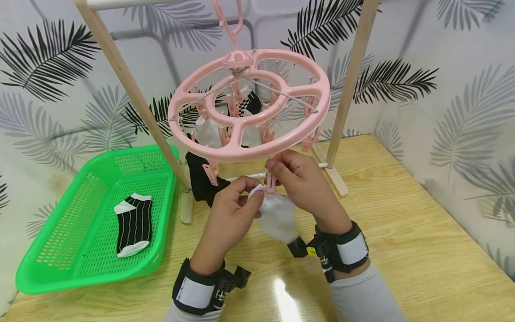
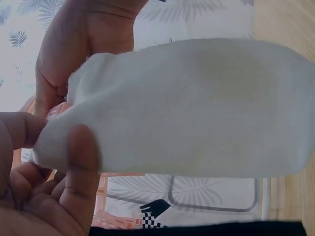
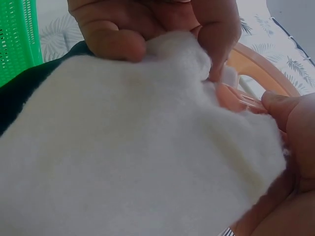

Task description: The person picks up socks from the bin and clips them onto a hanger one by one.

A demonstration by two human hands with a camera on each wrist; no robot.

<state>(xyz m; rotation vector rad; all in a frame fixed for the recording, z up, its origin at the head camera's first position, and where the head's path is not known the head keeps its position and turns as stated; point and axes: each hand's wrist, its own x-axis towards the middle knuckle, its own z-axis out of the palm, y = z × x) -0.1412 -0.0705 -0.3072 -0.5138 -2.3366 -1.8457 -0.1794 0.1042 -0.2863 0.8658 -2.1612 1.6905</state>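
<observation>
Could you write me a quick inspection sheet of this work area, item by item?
Surface: wooden table, with glare near the front edge.
Job's things: white sock at a pink clip of the round pink hanger; other socks hang there.
Clutter: green basket holding a striped sock.
Hands: left hand pinches the white sock; right hand pinches the clip.
Cables: nothing seen.
Surroundings: wooden rack, leaf-patterned wall.

no readable text, label or number anywhere — not on socks, basket or hanger
</observation>
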